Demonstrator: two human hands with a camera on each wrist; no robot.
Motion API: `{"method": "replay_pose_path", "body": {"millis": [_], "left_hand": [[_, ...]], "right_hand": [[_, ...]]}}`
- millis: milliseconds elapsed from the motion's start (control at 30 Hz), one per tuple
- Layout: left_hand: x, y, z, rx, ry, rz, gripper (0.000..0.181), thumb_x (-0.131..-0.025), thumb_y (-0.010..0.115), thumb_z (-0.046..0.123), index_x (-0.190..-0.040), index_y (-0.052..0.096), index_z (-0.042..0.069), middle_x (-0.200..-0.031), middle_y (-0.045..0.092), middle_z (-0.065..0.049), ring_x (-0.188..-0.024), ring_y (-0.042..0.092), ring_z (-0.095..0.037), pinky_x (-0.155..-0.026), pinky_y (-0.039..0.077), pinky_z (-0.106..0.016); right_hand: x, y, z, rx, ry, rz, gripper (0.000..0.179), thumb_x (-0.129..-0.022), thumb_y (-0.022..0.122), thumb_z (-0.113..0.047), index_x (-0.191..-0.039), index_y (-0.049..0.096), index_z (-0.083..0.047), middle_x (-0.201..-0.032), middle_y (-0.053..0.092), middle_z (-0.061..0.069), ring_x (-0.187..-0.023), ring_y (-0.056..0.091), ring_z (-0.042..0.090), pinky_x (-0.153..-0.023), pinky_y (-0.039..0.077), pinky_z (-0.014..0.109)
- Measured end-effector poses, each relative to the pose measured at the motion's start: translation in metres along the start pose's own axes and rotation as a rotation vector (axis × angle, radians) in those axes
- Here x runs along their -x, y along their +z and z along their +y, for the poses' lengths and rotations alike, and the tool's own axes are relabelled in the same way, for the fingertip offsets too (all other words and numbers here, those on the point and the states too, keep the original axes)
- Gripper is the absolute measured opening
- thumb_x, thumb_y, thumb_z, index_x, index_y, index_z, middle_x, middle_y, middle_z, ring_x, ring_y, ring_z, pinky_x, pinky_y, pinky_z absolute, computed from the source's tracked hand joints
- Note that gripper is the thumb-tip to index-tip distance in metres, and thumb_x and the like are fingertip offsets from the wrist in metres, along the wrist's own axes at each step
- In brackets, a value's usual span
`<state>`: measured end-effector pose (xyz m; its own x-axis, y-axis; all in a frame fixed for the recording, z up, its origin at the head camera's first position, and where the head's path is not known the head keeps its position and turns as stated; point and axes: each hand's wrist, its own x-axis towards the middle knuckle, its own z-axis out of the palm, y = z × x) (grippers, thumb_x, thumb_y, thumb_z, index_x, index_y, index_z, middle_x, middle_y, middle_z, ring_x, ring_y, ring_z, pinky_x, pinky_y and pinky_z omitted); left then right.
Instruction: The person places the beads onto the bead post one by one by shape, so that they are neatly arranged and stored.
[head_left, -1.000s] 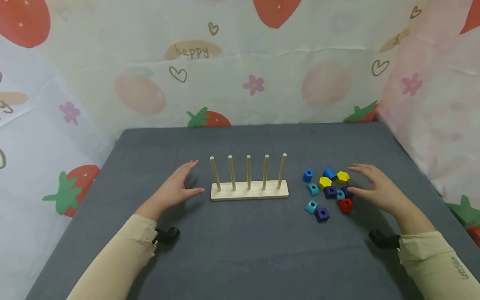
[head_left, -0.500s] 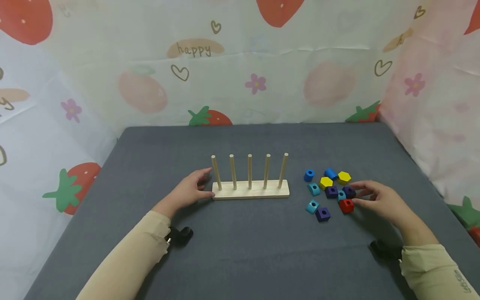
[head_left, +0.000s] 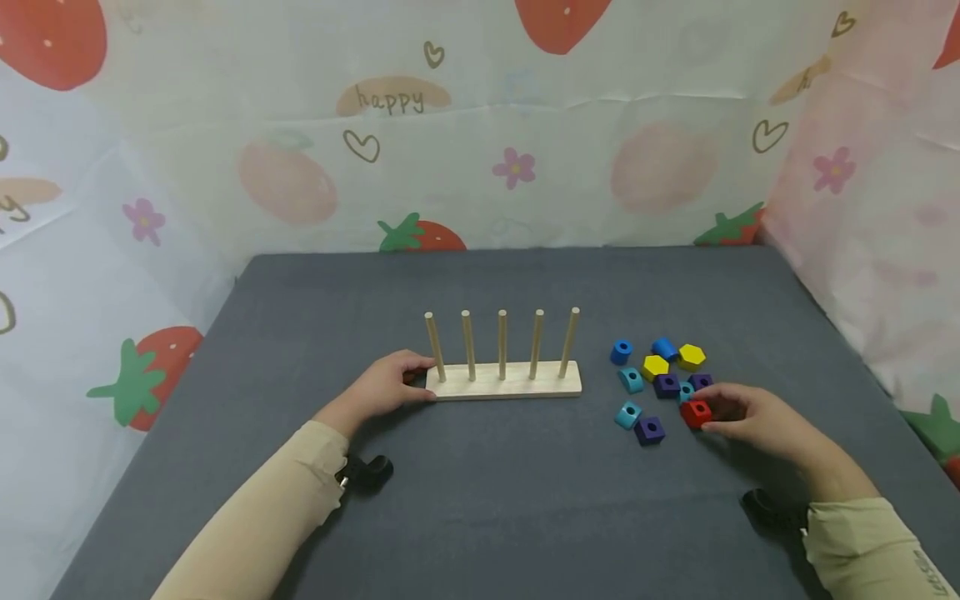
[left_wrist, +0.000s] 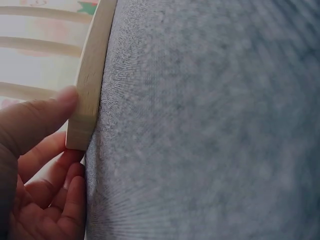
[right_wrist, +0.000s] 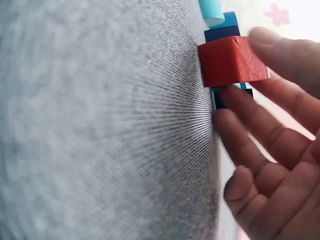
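A pale wooden peg stand, a flat base with a row of several upright rods, stands mid-table. My left hand grips its left end; in the left wrist view the thumb lies along the base with curled fingers at the end face. On the right, my right hand pinches a red block with a hole, thumb on its near side and fingers behind. Close to that block in the right wrist view, the thumb meets one edge and other fingers reach past beneath it.
Beside the red block lie purple cubes, yellow hexagons, light-blue arched pieces and blue cylinders. A grey cloth covers the table. Patterned curtain hangs behind and at both sides.
My left hand has moved right, from beside the stand onto its left end. My right hand has come down and nearer, from beside the yellow hexagons to the red block, its fingers drawing in.
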<state>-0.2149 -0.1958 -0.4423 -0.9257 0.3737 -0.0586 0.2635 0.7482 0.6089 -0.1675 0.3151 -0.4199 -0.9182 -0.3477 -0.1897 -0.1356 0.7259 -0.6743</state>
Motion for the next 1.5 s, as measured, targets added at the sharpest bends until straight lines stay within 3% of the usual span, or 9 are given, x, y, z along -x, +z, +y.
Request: {"method": "replay_pose_path", "body": {"millis": [333,433,667,1033,1500], "left_hand": [[0.000,-0.002,0.000,0.026,-0.044,0.008,0.054,-0.074,0.076,0.028,-0.122,0.059,0.009,-0.113,0.057,-0.006,-0.101,0.053,-0.019,-0.089,0.044,-0.038],[0.000,-0.003,0.001,0.015,-0.041,0.005,0.054,-0.074,0.076,0.029,-0.121,0.059,0.009,-0.112,0.057,-0.006,-0.100,0.053,-0.019,-0.088,0.044,-0.039],[0.000,-0.004,0.002,0.003,-0.033,-0.001,0.054,-0.074,0.076,0.030,-0.120,0.059,0.008,-0.112,0.058,-0.006,-0.100,0.054,-0.020,-0.088,0.044,-0.039],[-0.002,-0.002,0.003,0.008,-0.028,0.001,0.052,-0.075,0.076,0.028,-0.120,0.059,0.008,-0.113,0.057,-0.007,-0.101,0.055,-0.020,-0.088,0.044,-0.038],[-0.002,-0.001,0.002,-0.023,-0.029,0.005,0.052,-0.074,0.076,0.029,-0.119,0.060,0.008,-0.111,0.059,-0.007,-0.100,0.055,-0.020,-0.087,0.045,-0.039]], "right_hand": [[-0.006,0.001,0.000,0.039,0.003,-0.018,0.041,-0.082,0.068,-0.031,-0.114,0.058,-0.007,-0.103,0.062,0.008,-0.090,0.055,0.019,-0.072,0.047,0.029],[-0.008,0.001,-0.001,0.047,-0.004,-0.014,0.038,-0.081,0.069,-0.033,-0.109,0.057,-0.009,-0.098,0.061,0.005,-0.086,0.055,0.018,-0.071,0.046,0.030],[-0.008,0.004,-0.005,0.053,-0.005,-0.044,0.048,-0.081,0.068,-0.033,-0.119,0.056,-0.006,-0.104,0.060,0.008,-0.085,0.053,0.018,-0.070,0.046,0.029],[-0.010,0.006,-0.004,0.055,0.014,-0.071,0.033,-0.080,0.069,-0.035,-0.100,0.060,-0.010,-0.086,0.060,0.001,-0.073,0.051,0.013,-0.062,0.043,0.025],[-0.009,0.002,-0.017,0.099,0.038,-0.065,0.032,-0.080,0.069,-0.035,-0.099,0.066,-0.010,-0.089,0.062,0.000,-0.077,0.049,0.016,-0.066,0.042,0.029]]}}
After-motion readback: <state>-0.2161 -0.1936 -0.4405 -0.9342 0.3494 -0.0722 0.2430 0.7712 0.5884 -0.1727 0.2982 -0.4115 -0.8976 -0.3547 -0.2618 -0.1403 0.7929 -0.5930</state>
